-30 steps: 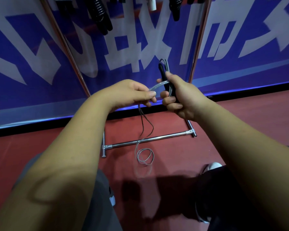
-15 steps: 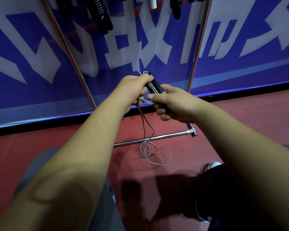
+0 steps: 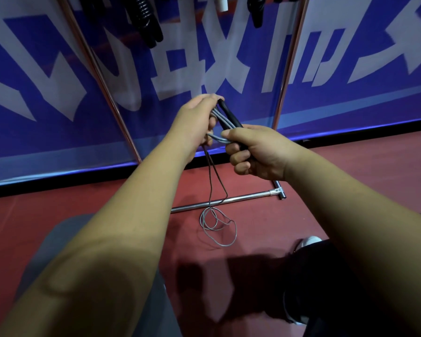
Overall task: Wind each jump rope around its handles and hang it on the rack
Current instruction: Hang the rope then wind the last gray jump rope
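A person's right hand [image 3: 258, 152] is clamping its curled fingers around the black handles [image 3: 231, 116], while the left hand [image 3: 195, 120] is pinching grey rope [image 3: 218, 117] loops against them, slack trailing to the floor [image 3: 326, 190] beside the rack [image 3: 241, 197].

On my feed: matt black handles [image 3: 230, 114], seemingly rubbery, wound with a smooth grey plastic-looking cord [image 3: 220, 120]. I see the rack bar [image 3: 229, 200] in polished chrome (mirror-bright at the joint), the red floor [image 3: 314, 190] matt, the blue banner [image 3: 350, 98] faintly glossy.
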Demonstrator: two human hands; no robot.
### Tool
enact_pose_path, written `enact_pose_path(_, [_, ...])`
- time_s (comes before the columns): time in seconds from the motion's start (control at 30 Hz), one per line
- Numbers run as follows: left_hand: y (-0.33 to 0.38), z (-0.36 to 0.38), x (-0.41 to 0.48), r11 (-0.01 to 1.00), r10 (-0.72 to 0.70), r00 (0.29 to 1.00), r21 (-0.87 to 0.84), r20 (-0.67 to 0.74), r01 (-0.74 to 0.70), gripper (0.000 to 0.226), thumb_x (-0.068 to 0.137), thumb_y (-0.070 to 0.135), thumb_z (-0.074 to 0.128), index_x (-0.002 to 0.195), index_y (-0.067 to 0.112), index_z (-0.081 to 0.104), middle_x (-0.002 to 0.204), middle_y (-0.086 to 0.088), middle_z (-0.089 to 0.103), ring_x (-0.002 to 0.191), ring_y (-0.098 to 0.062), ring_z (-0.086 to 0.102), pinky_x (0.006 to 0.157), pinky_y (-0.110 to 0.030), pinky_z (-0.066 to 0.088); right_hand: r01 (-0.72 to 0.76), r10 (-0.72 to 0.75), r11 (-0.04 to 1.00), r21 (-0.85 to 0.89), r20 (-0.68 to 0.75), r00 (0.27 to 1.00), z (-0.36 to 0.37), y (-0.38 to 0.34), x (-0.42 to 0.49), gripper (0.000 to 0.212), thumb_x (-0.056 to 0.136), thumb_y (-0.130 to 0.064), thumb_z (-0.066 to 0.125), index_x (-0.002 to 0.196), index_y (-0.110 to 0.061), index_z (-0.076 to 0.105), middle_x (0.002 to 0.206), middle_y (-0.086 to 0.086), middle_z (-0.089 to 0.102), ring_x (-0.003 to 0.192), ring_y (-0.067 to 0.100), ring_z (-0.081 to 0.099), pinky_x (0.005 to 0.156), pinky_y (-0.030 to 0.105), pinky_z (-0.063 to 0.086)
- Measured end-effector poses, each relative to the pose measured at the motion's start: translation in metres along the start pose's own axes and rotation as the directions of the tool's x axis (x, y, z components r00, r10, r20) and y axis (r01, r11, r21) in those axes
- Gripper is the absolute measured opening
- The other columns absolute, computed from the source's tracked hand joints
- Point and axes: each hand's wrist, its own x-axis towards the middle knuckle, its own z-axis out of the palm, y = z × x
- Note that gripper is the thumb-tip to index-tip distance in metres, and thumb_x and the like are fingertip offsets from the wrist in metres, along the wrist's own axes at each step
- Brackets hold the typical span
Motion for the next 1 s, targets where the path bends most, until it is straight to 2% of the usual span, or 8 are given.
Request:
enact_pose_path(0.17, [-0.001,-0.001,0.000,1.000,-0.007,0.997,0.015,0.080,0.006,0.032,0.107,0.038,0.049,0.110,0.020,0.075,0.062,0.003,0.048,0.050,-0.015,0.038,0.044,-0.025,0.035,-0.006,0.006,1.000,-0.012,0.009,1.000,0.002,0.000,-0.006,0.020,0.107,-0.015,0.054,0.088,-0.019,0.057,0.067,-0.002,0.040,0.057,0.012,0.034,0.050,0.025,0.036])
enact_pose_path(0.27, [-0.003,-0.003,0.001,1.000,-0.024,0.994,0.000,0.108,0.024,0.037,0.107,0.038,0.048,0.119,0.013,0.073,0.061,0.002,0.049,0.049,-0.016,0.035,0.046,-0.026,0.032,-0.034,0.034,0.999,-0.014,0.013,0.999,0.000,0.001,-0.006,0.016,0.107,-0.016,0.052,0.093,-0.022,0.047,0.069,-0.003,0.038,0.056,0.009,0.025,0.040,0.019,0.024])
enact_pose_path(0.37, [0.000,-0.005,0.000,0.999,-0.041,0.991,0.027,0.129,0.038,0.043,0.107,0.047,0.049,0.118,0.012,0.070,0.066,-0.002,0.057,0.047,-0.017,0.034,0.047,-0.027,0.035,-0.017,0.017,1.000,0.014,-0.001,1.000,-0.001,0.002,-0.004,0.017,0.107,-0.014,0.051,0.094,-0.023,0.046,0.068,-0.003,0.035,0.055,0.008,0.020,0.040,0.019,0.014])
enact_pose_path(0.53, [0.002,-0.019,0.001,0.925,-0.121,0.956,0.379,0.267,0.011,0.059,0.102,0.072,0.042,0.120,0.020,0.064,0.087,-0.007,0.077,0.064,-0.022,0.059,0.073,-0.040,0.051,0.066,-0.058,0.996,0.061,-0.126,0.990,-0.008,-0.005,0.001,0.018,0.107,-0.014,0.053,0.094,-0.022,0.044,0.067,-0.003,0.037,0.054,0.008,0.020,0.043,0.021,0.015])
enact_pose_path(0.63, [0.001,-0.035,-0.004,0.865,-0.165,0.850,0.487,0.500,-0.118,0.037,0.111,0.043,0.050,0.116,0.012,0.069,0.096,-0.009,0.078,0.079,-0.016,0.066,0.085,-0.035,0.055,0.090,-0.080,0.995,0.041,-0.196,0.977,-0.015,-0.007,0.003,0.008,0.105,-0.017,0.054,0.110,-0.019,0.049,0.066,-0.002,0.042,0.055,0.010,0.022,0.042,0.022,0.017])
enact_pose_path(0.73, [-0.001,-0.048,-0.005,0.826,-0.239,0.747,0.535,0.620,-0.180,0.023,0.110,0.023,0.057,0.121,0.012,0.074,0.097,-0.005,0.075,0.085,-0.009,0.067,0.082,-0.019,0.053,0.062,-0.057,0.998,0.022,-0.201,0.978,-0.020,-0.007,0.004,0.013,0.105,-0.025,0.056,0.115,-0.017,0.053,0.068,0.000,0.044,0.056,0.011,0.021,0.043,0.022,0.016])
enact_pose_path(0.87, [-0.001,-0.051,-0.008,0.801,-0.287,0.747,0.578,0.599,-0.155,0.022,0.109,0.017,0.058,0.123,0.011,0.074,0.100,-0.007,0.077,0.088,-0.011,0.069,0.077,-0.015,0.053,0.003,-0.002,1.000,0.010,-0.122,0.992,-0.018,-0.007,0.002,0.022,0.105,-0.039,0.059,0.111,-0.018,0.056,0.071,0.000,0.043,0.056,0.011,0.019,0.040,0.021,0.018])
enact_pose_path(1.0, [-0.002,-0.047,-0.011,0.762,-0.293,0.745,0.617,0.600,-0.197,0.023,0.108,0.011,0.054,0.118,0.012,0.074,0.098,-0.005,0.078,0.088,-0.009,0.068,0.082,-0.016,0.050,0.014,-0.010,0.999,0.033,-0.123,0.992,-0.016,-0.010,0.000,0.018,0.107,-0.034,0.056,0.113,-0.017,0.055,0.070,0.000,0.044,0.056,0.010,0.018,0.038,0.020,0.017])
